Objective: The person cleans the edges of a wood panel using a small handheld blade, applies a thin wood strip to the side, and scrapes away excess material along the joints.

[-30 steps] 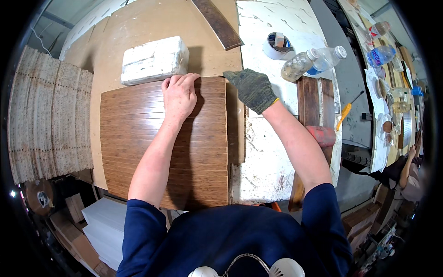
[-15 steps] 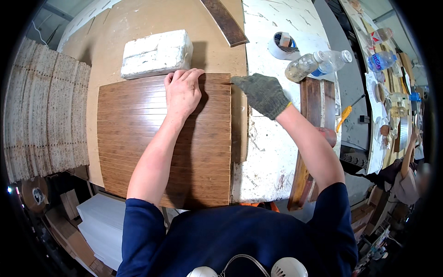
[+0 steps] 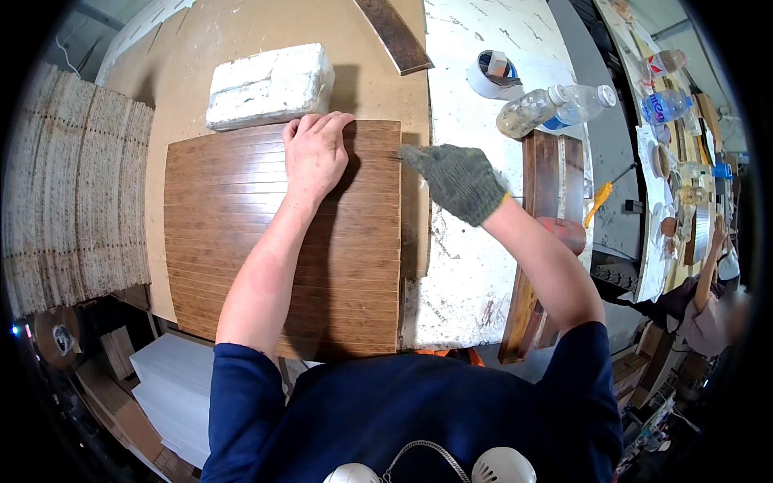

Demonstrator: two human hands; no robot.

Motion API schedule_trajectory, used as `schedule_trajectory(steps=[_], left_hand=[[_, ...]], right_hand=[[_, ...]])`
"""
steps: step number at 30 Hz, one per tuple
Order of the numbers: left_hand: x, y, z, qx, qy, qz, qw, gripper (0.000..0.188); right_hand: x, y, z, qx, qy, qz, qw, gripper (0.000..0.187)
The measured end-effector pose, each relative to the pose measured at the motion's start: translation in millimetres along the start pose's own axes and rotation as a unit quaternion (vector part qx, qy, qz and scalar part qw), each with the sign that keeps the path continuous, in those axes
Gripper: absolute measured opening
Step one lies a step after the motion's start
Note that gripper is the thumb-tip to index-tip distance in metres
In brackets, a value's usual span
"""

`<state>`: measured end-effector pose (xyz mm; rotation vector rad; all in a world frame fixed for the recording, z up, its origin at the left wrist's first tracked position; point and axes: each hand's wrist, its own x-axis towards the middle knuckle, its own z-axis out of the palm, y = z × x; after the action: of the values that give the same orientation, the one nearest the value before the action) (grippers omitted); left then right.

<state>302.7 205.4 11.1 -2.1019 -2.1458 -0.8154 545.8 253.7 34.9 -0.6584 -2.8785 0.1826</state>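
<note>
A row of narrow brown wood-grain strips (image 3: 221, 241) lies side by side on the brown board, forming a broad slab. My bare left hand (image 3: 316, 153) rests at its far edge, with fingers bent together over that edge beside a white wrapped block (image 3: 270, 87). My right hand (image 3: 463, 181) wears a dark green knit glove and is closed at the slab's right edge, toward the far corner. A small dark tip shows at the gloved fingertips against the strips; what the fingers hold is mostly hidden.
At right stand a tape roll (image 3: 493, 76) holding small items, two plastic bottles (image 3: 527, 113), loose brown planks (image 3: 543, 173) and a yellow-handled screwdriver (image 3: 600, 201). A dark plank (image 3: 394, 36) lies at the back. Tall stacked boards (image 3: 76, 189) line the left. Another person (image 3: 708, 314) is far right.
My gloved right hand has moved a little toward me along the slab's right edge. The left hand keeps its place on the far edge. The whole view has shifted slightly.
</note>
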Motion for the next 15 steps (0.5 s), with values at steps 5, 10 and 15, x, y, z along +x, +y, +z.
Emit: schedule_trajectory(steps=[5, 10, 15], left_hand=[[1, 3, -1, -0.002, -0.01, -0.008, 1.0, 0.022], [-5, -3, 1, 0.003, -0.004, -0.002, 1.0, 0.023], [-1, 1, -2, 0.006, -0.009, 0.0, 1.0, 0.023]], right_hand=[[-97, -68, 24, 0.134, -0.04, -0.24, 0.961, 0.046], [-70, -69, -1, 0.047, -0.165, -0.096, 0.981, 0.049], [7, 11, 2, -0.021, -0.043, 0.121, 0.991, 0.047]])
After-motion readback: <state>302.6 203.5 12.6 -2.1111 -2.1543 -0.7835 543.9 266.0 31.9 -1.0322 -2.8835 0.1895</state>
